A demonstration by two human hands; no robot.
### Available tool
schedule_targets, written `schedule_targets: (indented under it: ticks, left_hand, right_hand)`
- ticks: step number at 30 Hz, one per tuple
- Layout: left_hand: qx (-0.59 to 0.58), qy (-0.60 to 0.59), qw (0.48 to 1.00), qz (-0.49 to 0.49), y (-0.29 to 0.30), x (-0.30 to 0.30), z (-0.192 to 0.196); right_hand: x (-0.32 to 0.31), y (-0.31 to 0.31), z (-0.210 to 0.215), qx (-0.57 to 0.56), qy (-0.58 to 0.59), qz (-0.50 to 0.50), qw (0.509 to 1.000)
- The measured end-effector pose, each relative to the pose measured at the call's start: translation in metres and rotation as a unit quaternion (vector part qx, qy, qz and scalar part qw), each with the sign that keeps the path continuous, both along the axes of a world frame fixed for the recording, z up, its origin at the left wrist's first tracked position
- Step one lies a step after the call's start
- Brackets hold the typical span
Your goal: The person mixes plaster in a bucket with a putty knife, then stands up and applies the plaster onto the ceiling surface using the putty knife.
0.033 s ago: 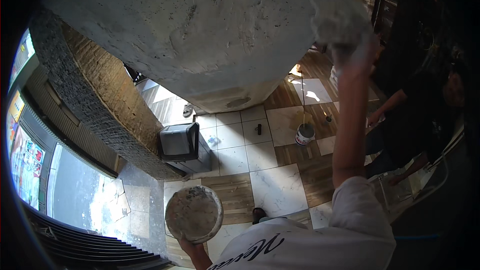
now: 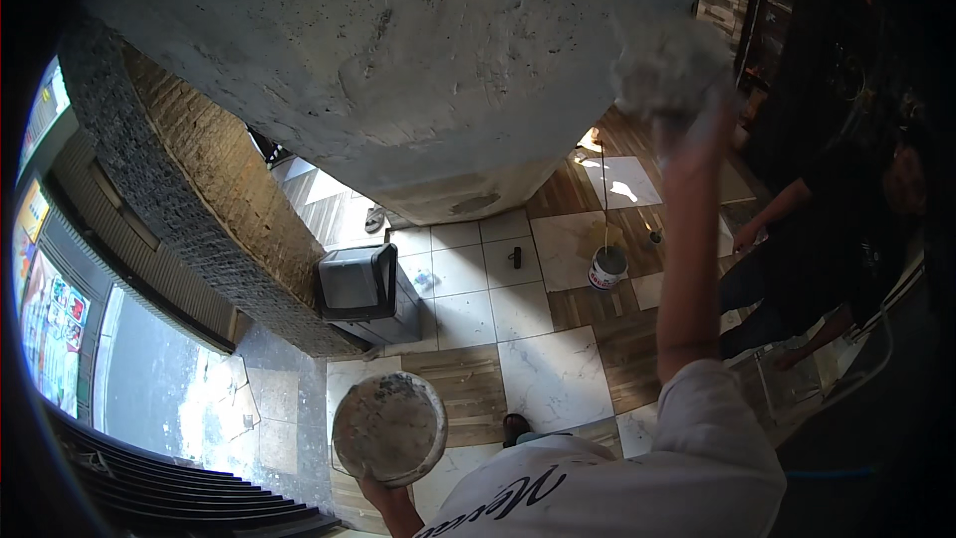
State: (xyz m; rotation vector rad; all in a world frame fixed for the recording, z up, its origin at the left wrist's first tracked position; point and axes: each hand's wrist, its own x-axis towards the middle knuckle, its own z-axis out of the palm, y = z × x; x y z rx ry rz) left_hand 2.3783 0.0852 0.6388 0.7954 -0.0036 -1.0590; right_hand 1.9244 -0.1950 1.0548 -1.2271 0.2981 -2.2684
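My left hand grips the near rim of a round shallow bowl. Grey smears coat the inside of the bowl. My right arm stretches up and away, and my right hand is closed on a blurred grey, plaster-coated tool; its exact kind cannot be made out. The tool is up against, or close to, the right edge of a large grey plastered column. Pits, scratches and damp-looking patches mark the column's surface.
A grey lidded bin stands by a rough stone-faced wall. On the tiled floor are a white bucket with a stick in it, a small black object and a sandal. A person in dark clothes is at the right.
My right hand and the tool have come slightly down and to the left beside the column's edge. The bowl in my left hand has shifted a little to the right.
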Motion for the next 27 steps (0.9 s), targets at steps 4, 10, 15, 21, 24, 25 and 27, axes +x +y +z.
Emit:
schedule_targets:
  ticks: [4,10,15,21,24,25,27]
  left_hand:
    - [0.056,-0.294,0.953,-0.041,0.016,-0.012,-0.009]
    - [-0.002,0.004,1.0,-0.009,0.019,-0.02,-0.008]
    - [0.055,-0.299,0.953,-0.002,0.024,-0.022,-0.009]
    - [0.121,-0.312,0.941,-0.054,0.012,-0.006,-0.016]
    - [0.048,-0.252,0.966,-0.01,-0.001,0.001,-0.015]
    - [0.037,-0.228,0.973,0.008,-0.004,0.002,-0.014]
    - [0.114,-0.329,0.936,-0.053,-0.004,0.001,-0.009]
  right_hand:
    - [0.03,-0.065,-0.129,0.26,-0.078,-0.003,0.963]
    - [0.08,-0.226,-0.211,0.407,-0.166,0.058,0.896]
    - [0.125,-0.295,-0.141,0.351,-0.131,-0.015,0.927]
    - [0.18,-0.186,-0.043,0.112,0.263,-0.469,0.836]
    - [0.203,-0.132,0.006,0.132,0.027,-0.229,0.964]
    - [0.205,-0.122,0.015,0.155,-0.027,-0.091,0.983]
    - [0.194,-0.103,-0.008,0.181,0.039,0.005,0.983]
